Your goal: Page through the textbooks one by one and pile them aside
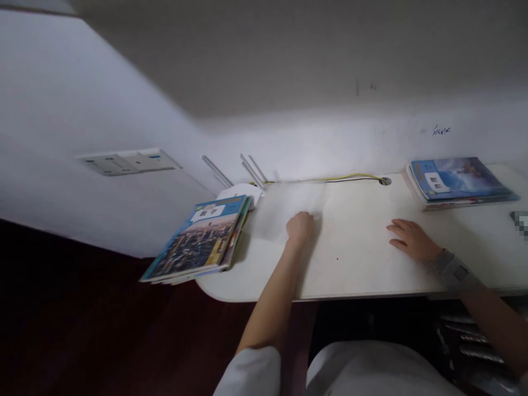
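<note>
My left hand (pixel 300 226) is closed and rests on the white desk (pixel 355 264), left of its middle. A small pale bit shows by its fingers, too blurred to name. Around this hand lies a faint, whitish sheet-like patch (pixel 272 214), smeared by motion. To the right, my right hand (pixel 414 241) has its fingers apart over the desktop and holds nothing; a grey watch (pixel 454 270) is on that wrist. One stack of books (pixel 202 236) hangs partly over the desk's left end. A second book stack (pixel 462 179) lies at the back right.
Behind the left books stands a white device (pixel 241 191) with several antennas. Yellow and black cables (pixel 350 176) run along the wall to a round hole (pixel 385 181). Wall sockets (pixel 127 162) are at the left. A dark object (pixel 520 221) sits at the right edge.
</note>
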Demonstrator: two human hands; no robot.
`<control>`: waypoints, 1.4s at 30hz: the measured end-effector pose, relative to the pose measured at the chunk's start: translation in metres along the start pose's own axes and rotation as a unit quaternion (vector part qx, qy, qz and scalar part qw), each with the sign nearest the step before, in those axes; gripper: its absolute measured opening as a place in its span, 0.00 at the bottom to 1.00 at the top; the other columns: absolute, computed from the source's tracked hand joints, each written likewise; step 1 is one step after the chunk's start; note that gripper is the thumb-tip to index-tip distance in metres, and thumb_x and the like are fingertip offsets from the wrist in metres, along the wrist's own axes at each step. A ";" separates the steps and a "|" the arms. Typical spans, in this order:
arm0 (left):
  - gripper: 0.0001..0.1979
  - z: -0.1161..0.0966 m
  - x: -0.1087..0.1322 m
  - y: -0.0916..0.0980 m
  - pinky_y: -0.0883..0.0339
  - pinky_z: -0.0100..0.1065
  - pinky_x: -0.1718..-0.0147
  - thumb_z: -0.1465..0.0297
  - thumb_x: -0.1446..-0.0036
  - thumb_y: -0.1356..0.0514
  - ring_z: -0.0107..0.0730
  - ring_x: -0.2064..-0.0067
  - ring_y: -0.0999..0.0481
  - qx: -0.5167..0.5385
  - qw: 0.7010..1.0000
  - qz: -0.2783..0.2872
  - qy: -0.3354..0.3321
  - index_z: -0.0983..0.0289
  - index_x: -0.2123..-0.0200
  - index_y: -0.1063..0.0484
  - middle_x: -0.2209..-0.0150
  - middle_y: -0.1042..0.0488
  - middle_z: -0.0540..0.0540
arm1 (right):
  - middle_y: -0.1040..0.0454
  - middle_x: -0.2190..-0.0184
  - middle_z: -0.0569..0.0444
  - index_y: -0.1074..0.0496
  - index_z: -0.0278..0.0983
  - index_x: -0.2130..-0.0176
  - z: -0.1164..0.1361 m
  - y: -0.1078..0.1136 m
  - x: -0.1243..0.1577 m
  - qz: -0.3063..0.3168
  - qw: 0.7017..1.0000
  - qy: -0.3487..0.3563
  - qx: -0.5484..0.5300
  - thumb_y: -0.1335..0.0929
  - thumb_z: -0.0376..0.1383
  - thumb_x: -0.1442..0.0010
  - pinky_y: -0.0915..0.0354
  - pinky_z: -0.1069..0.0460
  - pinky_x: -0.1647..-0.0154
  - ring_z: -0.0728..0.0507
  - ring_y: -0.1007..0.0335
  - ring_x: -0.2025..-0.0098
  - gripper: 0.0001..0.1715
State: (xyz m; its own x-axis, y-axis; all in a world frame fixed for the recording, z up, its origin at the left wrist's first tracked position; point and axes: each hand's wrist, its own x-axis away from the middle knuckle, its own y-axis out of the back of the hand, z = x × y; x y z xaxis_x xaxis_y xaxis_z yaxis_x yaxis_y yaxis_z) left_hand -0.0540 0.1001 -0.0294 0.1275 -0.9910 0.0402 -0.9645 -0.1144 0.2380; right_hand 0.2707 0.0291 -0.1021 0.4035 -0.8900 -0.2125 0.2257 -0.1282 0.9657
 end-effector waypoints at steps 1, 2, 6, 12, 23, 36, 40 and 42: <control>0.19 -0.002 0.002 0.001 0.30 0.43 0.55 0.63 0.40 0.41 0.39 0.51 0.28 0.011 1.000 0.003 0.003 0.65 0.48 0.33 0.49 0.31 0.59 | 0.34 0.43 0.40 0.33 0.37 0.46 -0.003 -0.004 0.002 -0.012 1.000 -0.005 -0.003 0.39 0.40 0.37 0.42 0.37 0.44 0.36 0.38 0.41 0.22; 0.19 -0.004 0.004 0.001 0.30 0.44 0.55 0.63 0.40 0.41 0.40 0.51 0.28 0.021 1.000 0.005 0.006 0.65 0.48 0.33 0.49 0.31 0.59 | 0.35 0.42 0.41 0.33 0.38 0.45 -0.005 -0.007 0.004 -0.021 1.000 -0.009 -0.005 0.40 0.41 0.36 0.43 0.36 0.43 0.36 0.39 0.40 0.22; 0.14 -0.012 0.009 -0.014 0.30 0.40 0.57 0.63 0.40 0.41 0.39 0.53 0.27 0.053 0.998 0.018 0.018 0.63 0.54 0.29 0.52 0.28 0.57 | 0.35 0.42 0.40 0.39 0.38 0.40 0.008 -0.015 0.009 -0.056 0.998 -0.026 -0.030 0.38 0.42 0.38 0.43 0.34 0.43 0.34 0.39 0.40 0.28; 0.14 -0.036 0.064 -0.075 0.28 0.34 0.65 0.59 0.47 0.38 0.41 0.60 0.22 0.293 0.949 0.117 0.001 0.66 0.68 0.29 0.65 0.22 0.58 | 0.51 0.35 0.34 0.69 0.34 0.32 0.097 -0.021 0.006 -0.187 0.955 -0.125 -0.192 0.31 0.49 0.47 0.41 0.33 0.42 0.29 0.48 0.36 0.61; 0.19 0.001 0.064 0.019 0.35 0.26 0.77 0.61 0.51 0.36 0.27 0.77 0.26 0.241 0.970 -0.032 0.031 0.66 0.59 0.29 0.76 0.24 0.51 | 0.37 0.39 0.49 0.48 0.50 0.35 0.056 0.042 0.038 -0.283 0.945 -0.161 0.010 0.43 0.35 0.36 0.50 0.29 0.38 0.34 0.49 0.34 0.32; 0.19 0.057 0.054 0.071 0.35 0.40 0.56 0.67 0.44 0.44 0.43 0.60 0.25 -0.305 0.937 -0.133 -0.107 0.63 0.49 0.30 0.59 0.25 0.62 | 0.30 0.44 0.42 0.29 0.39 0.48 0.056 0.011 0.094 -0.038 0.995 -0.064 0.072 0.39 0.43 0.36 0.39 0.38 0.43 0.34 0.35 0.43 0.21; 0.19 0.044 0.061 0.072 0.42 0.45 0.45 0.64 0.40 0.47 0.49 0.45 0.33 -0.352 0.905 -0.112 -0.210 0.63 0.47 0.31 0.48 0.30 0.66 | 0.36 0.40 0.41 0.33 0.41 0.44 0.054 0.015 0.084 -0.053 0.995 -0.055 0.068 0.39 0.50 0.38 0.42 0.36 0.42 0.32 0.41 0.38 0.28; 0.20 0.038 0.059 0.078 0.49 0.49 0.41 0.64 0.40 0.46 0.51 0.39 0.40 -0.388 0.885 -0.125 -0.226 0.62 0.46 0.32 0.43 0.34 0.67 | 0.40 0.38 0.40 0.35 0.40 0.42 0.057 0.010 0.074 -0.072 0.993 -0.062 0.076 0.40 0.51 0.38 0.42 0.34 0.43 0.29 0.45 0.37 0.30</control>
State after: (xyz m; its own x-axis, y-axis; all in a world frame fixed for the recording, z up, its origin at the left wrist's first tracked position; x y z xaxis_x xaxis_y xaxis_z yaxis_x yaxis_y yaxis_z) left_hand -0.1304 0.0304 -0.0450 0.0396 -0.8884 -0.4573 -0.4474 -0.4250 0.7869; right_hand 0.2521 -0.0628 -0.0996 0.2630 -0.9031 -0.3395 0.1332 -0.3145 0.9399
